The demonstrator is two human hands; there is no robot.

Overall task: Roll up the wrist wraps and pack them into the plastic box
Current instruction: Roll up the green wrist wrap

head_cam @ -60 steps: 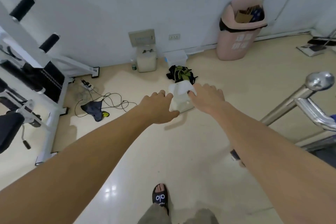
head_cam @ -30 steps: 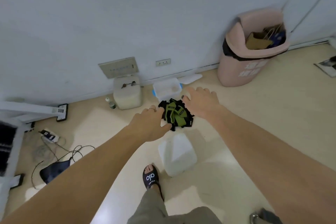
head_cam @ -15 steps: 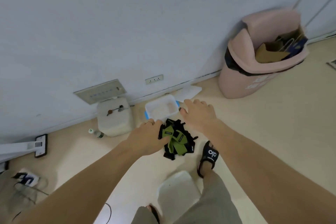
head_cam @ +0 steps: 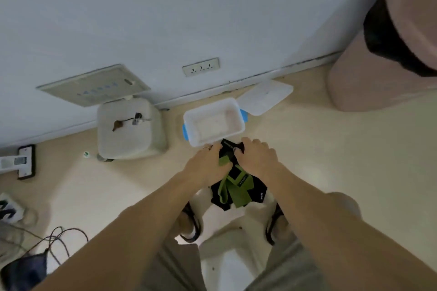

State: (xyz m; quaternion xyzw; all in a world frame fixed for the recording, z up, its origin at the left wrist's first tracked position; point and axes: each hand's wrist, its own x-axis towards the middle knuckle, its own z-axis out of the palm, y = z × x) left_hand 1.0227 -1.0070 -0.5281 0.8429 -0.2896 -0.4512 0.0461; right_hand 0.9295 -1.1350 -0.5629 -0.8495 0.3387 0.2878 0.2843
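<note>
White wall (head_cam: 165, 7) fills the upper view, beige floor (head_cam: 343, 160) below. Pink trash bin (head_cam: 378, 73) with black liner at far right, against the wall. White square container (head_cam: 130, 130) left of centre by the baseboard, a small green-capped bottle (head_cam: 86, 154) just beside it. Plastic box (head_cam: 214, 123), white with blue side clips, sits open on the floor near the wall; its lid (head_cam: 264, 97) lies flat just beside it to the right. Wrist wraps (head_cam: 236, 186), black and olive green, in a loose unrolled tangle on the floor just in front of the box, between the person's feet in black sandals (head_cam: 191, 227). Left hand (head_cam: 205, 168) and right hand (head_cam: 257, 157) both on the top of the pile, grip curled round the straps, each pinching fabric; a ring shows on the left hand. Wall socket (head_cam: 201, 67) above the box. Black cables (head_cam: 59, 241) at lower left.
</note>
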